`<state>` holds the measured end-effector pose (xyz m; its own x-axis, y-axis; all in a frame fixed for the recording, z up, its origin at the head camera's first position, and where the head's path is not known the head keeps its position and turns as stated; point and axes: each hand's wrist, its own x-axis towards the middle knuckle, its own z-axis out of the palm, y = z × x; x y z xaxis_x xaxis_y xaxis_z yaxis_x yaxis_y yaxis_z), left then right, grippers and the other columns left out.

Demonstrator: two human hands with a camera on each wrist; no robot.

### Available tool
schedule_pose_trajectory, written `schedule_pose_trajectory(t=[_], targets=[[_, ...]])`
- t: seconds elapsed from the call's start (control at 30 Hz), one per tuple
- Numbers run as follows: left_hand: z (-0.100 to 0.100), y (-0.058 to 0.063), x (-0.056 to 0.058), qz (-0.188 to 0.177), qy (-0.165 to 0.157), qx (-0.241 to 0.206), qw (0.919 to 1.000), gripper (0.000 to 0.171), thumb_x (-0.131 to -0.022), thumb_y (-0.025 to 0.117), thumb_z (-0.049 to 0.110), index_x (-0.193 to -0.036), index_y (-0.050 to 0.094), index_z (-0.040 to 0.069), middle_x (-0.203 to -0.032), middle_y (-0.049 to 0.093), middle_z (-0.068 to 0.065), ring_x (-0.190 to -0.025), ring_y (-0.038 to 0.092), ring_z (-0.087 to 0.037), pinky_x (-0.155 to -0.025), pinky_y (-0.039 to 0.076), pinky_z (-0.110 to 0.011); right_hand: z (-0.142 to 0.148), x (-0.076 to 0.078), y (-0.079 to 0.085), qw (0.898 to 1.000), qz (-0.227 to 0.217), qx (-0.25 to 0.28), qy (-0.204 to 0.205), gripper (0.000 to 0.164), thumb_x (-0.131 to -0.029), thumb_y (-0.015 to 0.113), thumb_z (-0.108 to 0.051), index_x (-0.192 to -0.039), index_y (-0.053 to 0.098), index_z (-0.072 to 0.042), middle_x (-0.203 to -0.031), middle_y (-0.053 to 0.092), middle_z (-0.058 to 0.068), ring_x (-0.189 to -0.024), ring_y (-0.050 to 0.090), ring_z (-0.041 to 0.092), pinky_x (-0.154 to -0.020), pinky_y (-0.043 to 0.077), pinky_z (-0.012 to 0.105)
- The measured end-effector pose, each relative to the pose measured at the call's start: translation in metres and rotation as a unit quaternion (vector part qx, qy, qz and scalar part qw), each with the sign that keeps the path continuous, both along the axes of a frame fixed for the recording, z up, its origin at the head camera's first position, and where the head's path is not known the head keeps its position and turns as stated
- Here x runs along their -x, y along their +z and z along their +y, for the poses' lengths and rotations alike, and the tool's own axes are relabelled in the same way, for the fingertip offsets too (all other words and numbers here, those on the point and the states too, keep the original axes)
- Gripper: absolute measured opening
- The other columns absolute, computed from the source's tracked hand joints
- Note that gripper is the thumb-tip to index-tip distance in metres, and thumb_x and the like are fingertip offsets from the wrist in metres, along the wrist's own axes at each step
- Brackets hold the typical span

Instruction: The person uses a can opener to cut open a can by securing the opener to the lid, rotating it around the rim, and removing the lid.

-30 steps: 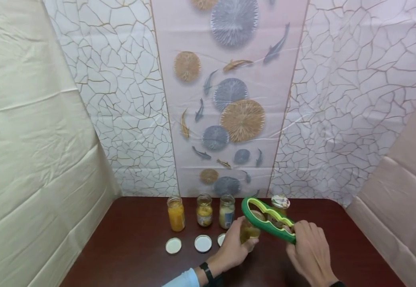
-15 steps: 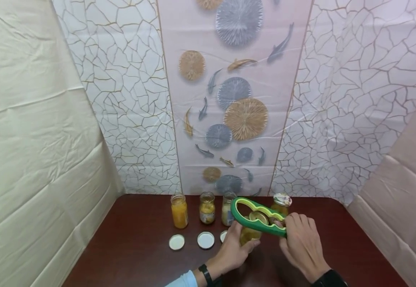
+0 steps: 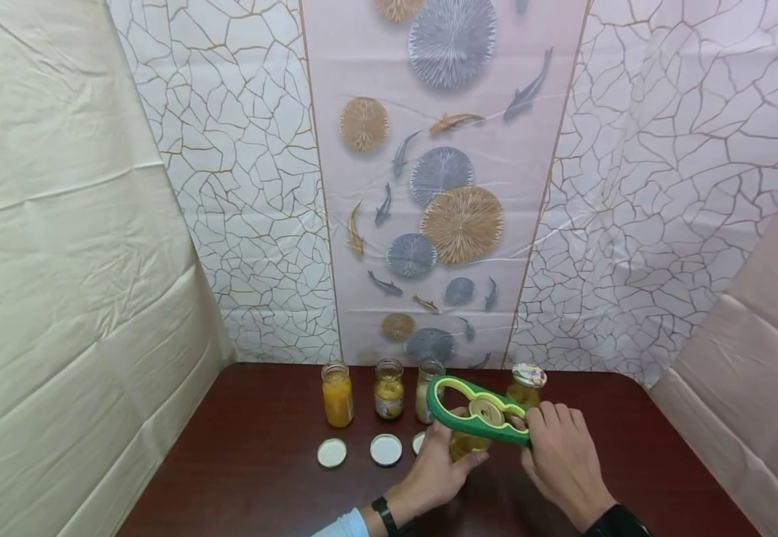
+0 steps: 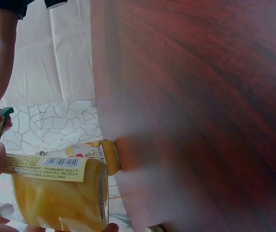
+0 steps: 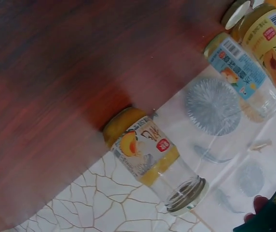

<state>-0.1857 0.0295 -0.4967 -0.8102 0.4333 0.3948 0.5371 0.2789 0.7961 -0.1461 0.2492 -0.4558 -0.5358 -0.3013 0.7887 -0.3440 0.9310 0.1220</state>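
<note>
My left hand (image 3: 432, 470) grips a glass jar of yellow fruit pieces (image 4: 56, 198), held above the table with its barcode label showing in the left wrist view. Over the jar's gold lid (image 3: 485, 412) lies a green jar opener (image 3: 469, 427) with a scalloped, lighter green inner edge. The lid sits within one of the opener's middle rounded openings. My right hand (image 3: 566, 462) holds the opener's right end, its fingers curled around it. In the right wrist view only fingertips (image 5: 260, 204) and part of the opener appear at the lower right corner.
Three lidless jars stand at the back: an orange one (image 3: 338, 400), a yellow one (image 3: 389, 397) and a paler one (image 3: 427, 395), partly hidden. Before them lie white lids (image 3: 385, 450) (image 3: 331, 453) (image 3: 418, 443). A lidded jar (image 3: 527, 384) stands behind my right hand.
My right hand has brought the jar opener leftward and down, so its opening now frames the held jar's lid. The left hand keeps its hold, and the head view has shifted slightly.
</note>
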Motion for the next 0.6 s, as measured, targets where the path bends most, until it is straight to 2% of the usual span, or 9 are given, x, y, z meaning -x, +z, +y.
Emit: schedule_pose_trajectory(t=[0.1, 0.23, 0.37, 0.43, 0.53, 0.6], targets=[[0.0, -0.001, 0.0, -0.01, -0.009, -0.007, 0.9999, 0.06, -0.095, 0.074, 0.036, -0.146, 0.048, 0.019, -0.141, 0.057, -0.006, -0.128, 0.053, -0.016, -0.104, 0.049, -0.04, 0.001, -0.001, -0.001, 1.0, -0.002, -0.005, 0.001, 0.023, -0.087, 0.035, -0.016, -0.076, 0.051, -0.004, -0.074, 0.047, 0.014, -0.068, 0.045, 0.036, -0.064, 0.036, 0.05], [0.0, -0.001, -0.001, -0.036, -0.023, -0.016, 0.9989, 0.059, -0.095, 0.074, 0.036, -0.146, 0.048, 0.022, -0.141, 0.057, -0.004, -0.124, 0.055, -0.013, -0.101, 0.051, -0.037, 0.003, -0.002, -0.001, 1.0, -0.001, 0.013, 0.007, 0.011, -0.08, 0.051, -0.016, -0.074, 0.051, -0.007, -0.072, 0.047, 0.01, -0.065, 0.046, 0.033, -0.064, 0.038, 0.048], [-0.002, -0.001, -0.001, -0.064, -0.051, -0.034, 0.9961, 0.059, -0.095, 0.075, 0.033, -0.147, 0.048, 0.024, -0.142, 0.056, -0.004, -0.12, 0.059, -0.011, -0.098, 0.052, -0.033, 0.004, -0.003, -0.001, 0.999, 0.01, 0.035, 0.01, 0.023, -0.088, 0.055, -0.026, -0.071, 0.048, -0.011, -0.068, 0.043, 0.003, -0.057, 0.043, 0.023, -0.06, 0.04, 0.044], [-0.004, -0.001, -0.001, -0.079, -0.068, -0.042, 0.9937, 0.059, -0.096, 0.074, 0.032, -0.148, 0.047, 0.026, -0.145, 0.054, -0.005, -0.121, 0.058, -0.011, -0.098, 0.052, -0.033, 0.005, -0.004, -0.002, 0.999, 0.012, 0.04, 0.011, 0.025, -0.089, 0.056, -0.028, -0.072, 0.046, -0.012, -0.066, 0.042, 0.001, -0.055, 0.041, 0.019, -0.058, 0.039, 0.041], [-0.007, -0.002, -0.002, -0.08, -0.093, -0.041, 0.9916, 0.059, -0.096, 0.073, 0.031, -0.148, 0.046, 0.029, -0.146, 0.054, -0.002, -0.123, 0.057, -0.011, -0.1, 0.05, -0.034, 0.007, -0.005, -0.003, 0.999, 0.012, 0.042, 0.011, 0.018, -0.075, 0.067, -0.018, -0.079, 0.053, -0.008, -0.067, 0.05, 0.003, -0.054, 0.043, 0.018, -0.055, 0.038, 0.038], [-0.01, -0.003, -0.001, -0.07, -0.107, -0.035, 0.9912, 0.058, -0.097, 0.073, 0.032, -0.148, 0.045, 0.032, -0.146, 0.055, 0.001, -0.124, 0.056, -0.01, -0.101, 0.05, -0.035, 0.008, -0.005, -0.004, 0.999, 0.006, 0.038, 0.01, 0.028, -0.064, 0.072, -0.011, -0.088, 0.059, -0.003, -0.071, 0.059, 0.006, -0.057, 0.049, 0.02, -0.056, 0.038, 0.037]])
